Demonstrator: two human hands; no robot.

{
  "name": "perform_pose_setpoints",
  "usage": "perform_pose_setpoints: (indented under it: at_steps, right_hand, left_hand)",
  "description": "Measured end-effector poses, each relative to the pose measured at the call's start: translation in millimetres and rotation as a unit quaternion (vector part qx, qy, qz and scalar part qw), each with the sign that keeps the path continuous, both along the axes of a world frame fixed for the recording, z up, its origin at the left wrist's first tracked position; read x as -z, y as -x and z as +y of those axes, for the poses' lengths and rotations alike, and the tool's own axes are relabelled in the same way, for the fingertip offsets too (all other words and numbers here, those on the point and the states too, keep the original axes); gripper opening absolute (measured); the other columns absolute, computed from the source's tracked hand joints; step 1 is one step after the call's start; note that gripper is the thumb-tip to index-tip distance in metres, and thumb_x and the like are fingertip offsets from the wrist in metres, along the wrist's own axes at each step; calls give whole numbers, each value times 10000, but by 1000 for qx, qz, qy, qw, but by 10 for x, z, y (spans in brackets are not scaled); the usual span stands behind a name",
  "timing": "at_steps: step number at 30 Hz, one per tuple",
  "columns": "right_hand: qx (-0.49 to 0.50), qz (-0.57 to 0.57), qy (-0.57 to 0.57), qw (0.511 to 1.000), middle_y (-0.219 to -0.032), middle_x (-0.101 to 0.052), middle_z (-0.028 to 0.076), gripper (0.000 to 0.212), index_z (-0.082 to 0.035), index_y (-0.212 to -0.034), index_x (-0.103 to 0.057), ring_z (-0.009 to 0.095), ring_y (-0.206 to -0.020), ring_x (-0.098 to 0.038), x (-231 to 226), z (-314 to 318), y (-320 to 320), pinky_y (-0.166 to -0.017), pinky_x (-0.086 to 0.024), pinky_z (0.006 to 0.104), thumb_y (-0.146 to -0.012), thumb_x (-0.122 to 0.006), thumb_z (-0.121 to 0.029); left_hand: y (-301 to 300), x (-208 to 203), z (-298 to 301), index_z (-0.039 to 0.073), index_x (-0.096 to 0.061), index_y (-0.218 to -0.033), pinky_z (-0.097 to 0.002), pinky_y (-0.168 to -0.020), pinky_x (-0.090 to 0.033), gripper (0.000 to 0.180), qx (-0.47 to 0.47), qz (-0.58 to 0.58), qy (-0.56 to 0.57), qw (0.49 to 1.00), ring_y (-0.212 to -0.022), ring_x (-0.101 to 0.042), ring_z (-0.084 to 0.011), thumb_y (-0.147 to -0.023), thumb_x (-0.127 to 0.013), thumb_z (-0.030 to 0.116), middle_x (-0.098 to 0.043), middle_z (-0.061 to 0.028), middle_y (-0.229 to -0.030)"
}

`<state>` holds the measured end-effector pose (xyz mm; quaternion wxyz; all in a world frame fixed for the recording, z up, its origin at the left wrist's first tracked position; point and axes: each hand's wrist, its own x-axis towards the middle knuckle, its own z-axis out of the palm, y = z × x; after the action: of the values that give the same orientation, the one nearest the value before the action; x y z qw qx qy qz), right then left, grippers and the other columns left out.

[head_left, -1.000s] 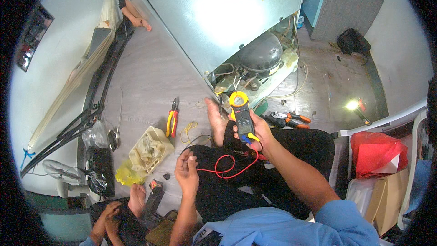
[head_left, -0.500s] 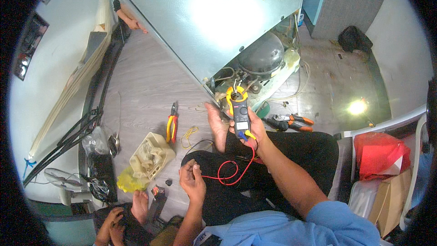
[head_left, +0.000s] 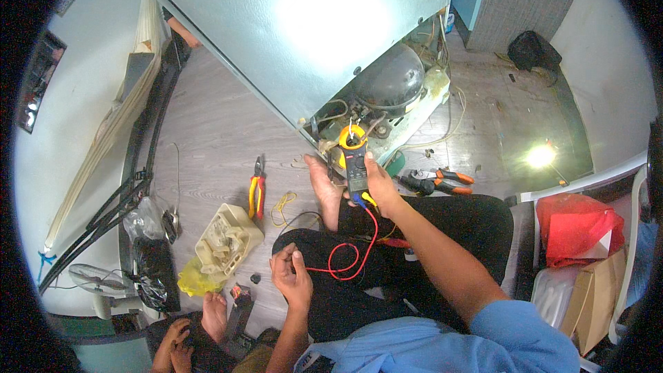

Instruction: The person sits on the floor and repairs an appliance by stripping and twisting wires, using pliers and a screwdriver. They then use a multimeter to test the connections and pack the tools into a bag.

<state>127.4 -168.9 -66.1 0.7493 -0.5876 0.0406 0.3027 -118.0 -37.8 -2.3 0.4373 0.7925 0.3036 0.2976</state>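
My right hand point(head_left: 382, 188) is closed around a black and yellow clamp meter point(head_left: 357, 166), its thumb along the meter's right side. The yellow jaw ring point(head_left: 353, 137) is beside thin wires at the compressor; whether a wire passes through it I cannot tell. Blue and yellow plugs sit in the meter's lower end, and a red test lead point(head_left: 358, 254) loops from there to my left hand point(head_left: 293, 280). That hand's fingers are curled over the lead's end, which they hide. Beyond the meter, a black compressor point(head_left: 391, 81) sits under a large pale-blue appliance cabinet point(head_left: 235, 21).
Red-yellow pliers point(head_left: 256, 193), a cream plastic housing point(head_left: 230, 238) and orange-handled cutters point(head_left: 442, 181) lie on the floor. A lit lamp point(head_left: 541, 156) shines at right. Another person's hands point(head_left: 181, 345) rest at lower left; a further person's arm point(head_left: 183, 31) shows behind the cabinet.
The meter has shifted slightly left and up, and its display looks darker. My right thumb now lies higher along its side. Less of the arm behind the cabinet shows. My left hand stays curled.
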Motion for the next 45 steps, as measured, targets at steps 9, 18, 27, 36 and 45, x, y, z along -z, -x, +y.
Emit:
perform_pose_setpoints:
  at_steps: [9,18,27,36,45]
  right_hand:
    - [-136,-219,331,908,-1060,-625,358,717,74,-1076,-621,520,-1117,-558,-668,-515,60,-935,-449,516,-1009,-331,-578]
    - [-156,-322,424,832,-871,-669,292,491,26,-1012,-658,458,-903,-656,-1022,-1078,0,-834,-484,533,-1007,-444,-416]
    - [-26,-490,289,822,-932,-674,205,220,-29,-990,-679,396,-876,-649,-715,-1331,346,-785,-515,474,-908,-604,-219]
    - [-241,-609,370,659,-833,-648,241,286,-14,-1046,-653,396,-837,-643,-504,-705,206,-817,-508,488,-779,-601,-101]
    - [-208,-614,302,699,-879,-584,262,202,30,-954,-639,449,-861,-584,-332,-712,246,-767,-482,533,-756,-617,-7]
  left_hand:
    - [-23,-126,3,12,-673,-1027,-362,-855,-457,164,31,36,-160,986,-845,-627,-245,-926,-621,131,-675,-116,-957]
    - [-28,-130,-73,-6,-664,-1056,-362,-834,-485,170,12,16,-90,996,-906,-618,-256,-909,-626,70,-655,-148,-1019]
    - [-263,-353,-436,27,-681,-1072,-408,-880,-494,245,168,15,-261,951,-975,-626,-322,-828,-684,11,-661,-160,-1033]
    - [-1358,55,-531,-5,-650,-1151,-431,-856,-507,327,311,73,-310,895,-937,-619,-363,-827,-611,14,-630,-194,-1003]
    - [-1673,502,-296,-20,-646,-954,-444,-876,-525,202,421,137,-328,835,-1015,-617,-358,-838,-560,122,-597,-188,-1025]
